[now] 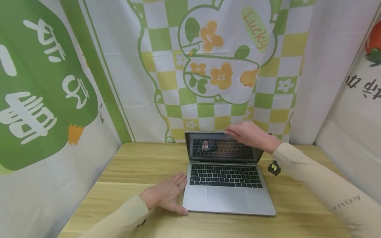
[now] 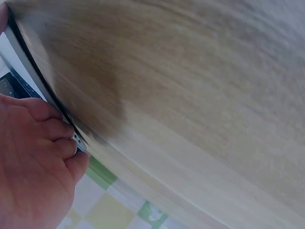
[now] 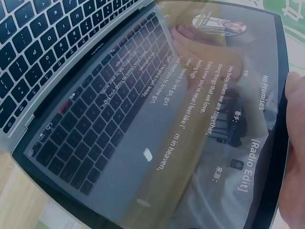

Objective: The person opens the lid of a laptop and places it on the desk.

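A silver laptop [image 1: 229, 200] stands unfolded on the wooden table, its black keyboard [image 1: 224, 175] facing up. My right hand [image 1: 253, 135] grips the top edge of the laptop's screen [image 1: 214, 147] near its right side. In the right wrist view, lines of song lyrics and a keyboard reflection show on the glossy screen [image 3: 190, 124], with part of the right hand [image 3: 296, 148] at its edge. My left hand [image 1: 166, 195] lies beside the base's left edge, fingers extended and touching it. Seen from the left wrist, the left hand [image 2: 35, 162] has its fingertips along that side.
The wooden table [image 1: 143, 162] runs back to a green-and-white checked cloth [image 1: 166, 36]. Printed cloths hang on the left [image 1: 68, 109] and right [image 1: 351, 109] sides. A small black device [image 1: 274, 168] sits at the right wrist.
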`<state>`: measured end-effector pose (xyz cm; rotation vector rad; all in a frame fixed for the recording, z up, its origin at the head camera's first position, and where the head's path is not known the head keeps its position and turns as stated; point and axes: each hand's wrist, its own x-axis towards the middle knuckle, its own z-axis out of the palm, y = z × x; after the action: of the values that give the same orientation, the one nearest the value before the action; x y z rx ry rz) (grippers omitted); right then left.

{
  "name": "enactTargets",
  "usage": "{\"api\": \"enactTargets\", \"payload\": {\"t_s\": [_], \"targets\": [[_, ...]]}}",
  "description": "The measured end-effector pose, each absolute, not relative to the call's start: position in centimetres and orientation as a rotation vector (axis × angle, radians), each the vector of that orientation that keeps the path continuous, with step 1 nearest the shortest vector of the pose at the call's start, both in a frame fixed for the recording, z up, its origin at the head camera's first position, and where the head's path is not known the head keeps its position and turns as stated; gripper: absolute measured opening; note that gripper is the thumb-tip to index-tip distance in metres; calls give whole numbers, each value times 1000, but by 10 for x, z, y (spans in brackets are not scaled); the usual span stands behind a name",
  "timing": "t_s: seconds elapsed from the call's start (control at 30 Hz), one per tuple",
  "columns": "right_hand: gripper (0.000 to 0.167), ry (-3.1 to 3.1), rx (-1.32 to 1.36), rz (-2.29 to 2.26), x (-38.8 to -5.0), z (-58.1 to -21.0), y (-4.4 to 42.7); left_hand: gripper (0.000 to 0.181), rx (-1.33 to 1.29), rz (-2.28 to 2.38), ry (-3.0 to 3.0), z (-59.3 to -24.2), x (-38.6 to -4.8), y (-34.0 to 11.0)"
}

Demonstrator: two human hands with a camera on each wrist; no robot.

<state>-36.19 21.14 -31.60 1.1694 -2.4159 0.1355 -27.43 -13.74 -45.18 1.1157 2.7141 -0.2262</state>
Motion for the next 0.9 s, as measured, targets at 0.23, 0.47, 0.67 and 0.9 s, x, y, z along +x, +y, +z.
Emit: {"api": "enactTargets", "payload": {"t_s": [0.23, 0.47, 0.67, 0.9], "targets": [[17, -2501, 1097, 120, -366, -312, 215, 122, 1132, -237, 2714, -451, -275, -138], [30, -2576, 1021, 92, -370, -312, 218, 122, 1112, -230, 2716, -453, -274, -138], [34, -2604, 982, 104, -374, -310, 219, 122, 1099, -224, 2711, -453, -273, -138], [35, -2686, 925, 144, -379, -304, 217, 122, 1109, -232, 2718, -453, -273, -138]]}}
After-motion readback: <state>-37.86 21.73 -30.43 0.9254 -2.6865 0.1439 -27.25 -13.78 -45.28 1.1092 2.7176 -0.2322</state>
